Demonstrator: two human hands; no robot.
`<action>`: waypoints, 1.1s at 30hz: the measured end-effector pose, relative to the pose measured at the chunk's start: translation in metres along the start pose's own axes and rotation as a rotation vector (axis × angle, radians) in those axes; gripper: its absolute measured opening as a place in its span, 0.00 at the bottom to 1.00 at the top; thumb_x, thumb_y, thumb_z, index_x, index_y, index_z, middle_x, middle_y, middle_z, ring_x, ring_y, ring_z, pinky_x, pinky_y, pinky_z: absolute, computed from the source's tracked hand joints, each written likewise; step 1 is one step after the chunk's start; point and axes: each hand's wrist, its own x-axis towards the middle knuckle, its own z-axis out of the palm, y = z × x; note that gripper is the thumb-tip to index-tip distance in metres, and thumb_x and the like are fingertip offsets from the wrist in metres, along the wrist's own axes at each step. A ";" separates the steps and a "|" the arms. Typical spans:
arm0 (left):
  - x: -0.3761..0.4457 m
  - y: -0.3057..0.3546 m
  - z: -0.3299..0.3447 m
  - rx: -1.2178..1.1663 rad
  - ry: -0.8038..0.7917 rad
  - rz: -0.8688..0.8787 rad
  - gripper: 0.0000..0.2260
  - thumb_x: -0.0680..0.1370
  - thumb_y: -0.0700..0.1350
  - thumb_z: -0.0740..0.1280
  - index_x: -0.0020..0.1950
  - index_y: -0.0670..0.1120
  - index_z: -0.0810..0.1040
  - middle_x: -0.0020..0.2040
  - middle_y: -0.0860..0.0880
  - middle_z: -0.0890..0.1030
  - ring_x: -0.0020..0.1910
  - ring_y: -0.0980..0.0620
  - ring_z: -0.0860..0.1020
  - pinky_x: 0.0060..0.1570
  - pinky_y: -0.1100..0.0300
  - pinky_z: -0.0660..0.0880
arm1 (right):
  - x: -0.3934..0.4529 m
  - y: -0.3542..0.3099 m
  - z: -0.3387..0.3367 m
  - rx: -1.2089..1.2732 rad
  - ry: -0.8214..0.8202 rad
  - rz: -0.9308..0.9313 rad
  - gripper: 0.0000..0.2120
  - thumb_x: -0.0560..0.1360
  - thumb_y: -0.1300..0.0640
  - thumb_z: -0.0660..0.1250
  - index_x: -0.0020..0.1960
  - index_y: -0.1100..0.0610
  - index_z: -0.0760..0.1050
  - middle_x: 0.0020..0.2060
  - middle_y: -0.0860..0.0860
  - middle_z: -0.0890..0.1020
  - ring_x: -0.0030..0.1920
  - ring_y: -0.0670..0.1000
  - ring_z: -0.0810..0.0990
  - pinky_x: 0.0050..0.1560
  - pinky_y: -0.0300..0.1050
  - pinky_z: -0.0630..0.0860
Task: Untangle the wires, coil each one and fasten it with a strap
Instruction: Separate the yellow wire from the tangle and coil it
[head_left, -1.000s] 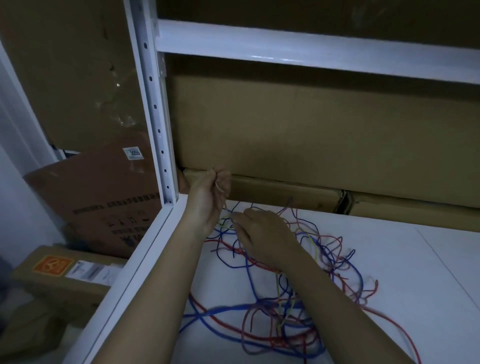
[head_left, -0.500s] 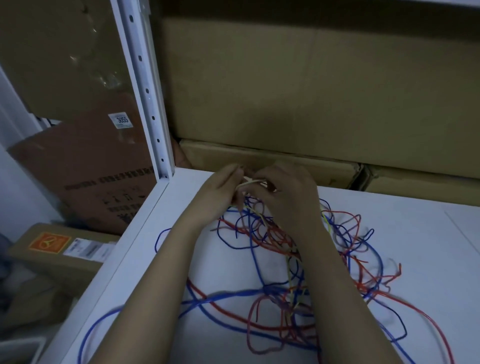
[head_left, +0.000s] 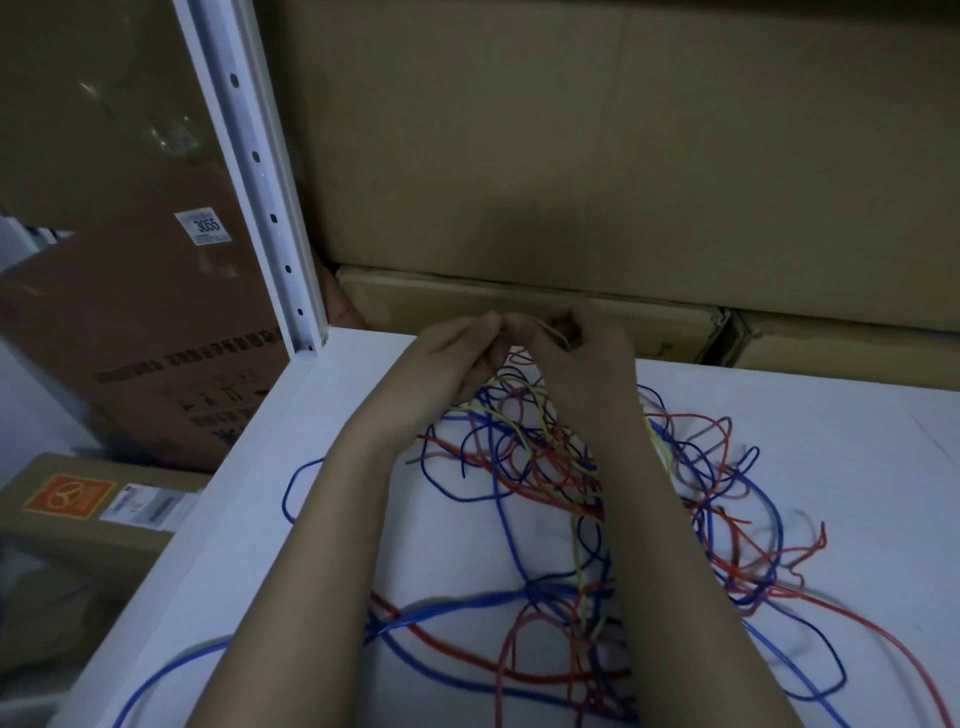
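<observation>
A tangle of blue, red and yellow wires (head_left: 545, 467) sprawls over the white shelf (head_left: 311, 519). My left hand (head_left: 447, 364) and my right hand (head_left: 576, 358) meet above the far side of the tangle, fingertips together. The right hand's curled fingers pinch a thin yellow wire (head_left: 553, 332) that loops over them. The left hand's fingertips pinch the same wire close by. The yellow wire trails down from the hands into the heap. No strap shows in the view.
Cardboard boxes (head_left: 571, 156) stand stacked along the shelf's back edge. A white perforated upright (head_left: 260, 182) rises at the shelf's left corner. More cartons (head_left: 130, 338) lie on the floor to the left, below the shelf edge.
The view has tilted further down. Both hands stay together on the yellow wire, and the right hand has gathered a loop of it over its fingers.
</observation>
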 end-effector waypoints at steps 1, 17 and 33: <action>0.001 0.001 0.002 -0.078 0.027 -0.012 0.17 0.83 0.50 0.57 0.37 0.46 0.73 0.24 0.57 0.63 0.23 0.59 0.59 0.23 0.68 0.57 | 0.000 0.001 0.002 0.025 -0.039 0.014 0.10 0.76 0.50 0.68 0.40 0.55 0.75 0.29 0.44 0.73 0.30 0.43 0.70 0.33 0.36 0.67; 0.007 0.007 0.008 -0.586 0.170 -0.010 0.16 0.85 0.46 0.51 0.42 0.44 0.71 0.27 0.54 0.69 0.23 0.57 0.60 0.27 0.64 0.58 | -0.016 -0.001 0.018 -0.424 -0.521 -0.157 0.13 0.82 0.57 0.55 0.63 0.54 0.72 0.35 0.57 0.76 0.30 0.51 0.70 0.30 0.46 0.64; 0.002 -0.001 -0.009 0.052 0.108 0.063 0.13 0.84 0.47 0.54 0.51 0.44 0.76 0.37 0.61 0.83 0.39 0.66 0.79 0.42 0.71 0.73 | -0.024 -0.020 0.003 -0.232 -0.341 -0.408 0.10 0.75 0.57 0.63 0.41 0.58 0.82 0.36 0.51 0.82 0.38 0.47 0.79 0.35 0.46 0.72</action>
